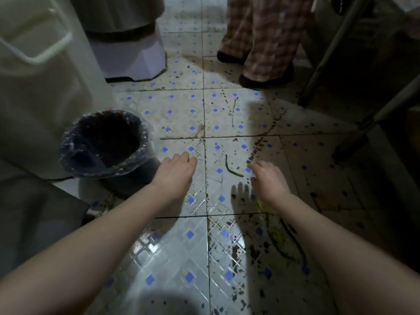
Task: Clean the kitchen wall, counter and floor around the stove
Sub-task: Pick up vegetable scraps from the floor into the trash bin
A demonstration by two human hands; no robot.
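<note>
The tiled floor (pixel 181 114), white with small blue squares, is spattered with dark stains, thickest on the right. A thin green vegetable scrap (pixel 230 168) lies on a tile between my hands. My left hand (pixel 176 170) reaches forward over the floor beside a bin, fingers relaxed, holding nothing. My right hand (pixel 267 179) hovers just right of the scrap with fingers loosely bent downward and nothing in it. More green and yellowish scraps (pixel 276 237) lie under my right forearm.
A dark waste bin (pixel 104 144) lined with a clear bag stands at the left, against a white appliance (pixel 41 87). A person in plaid trousers (pixel 263 42) stands ahead. A white stool base (pixel 134 57) is at the back left, metal legs (pixel 336 48) at the right.
</note>
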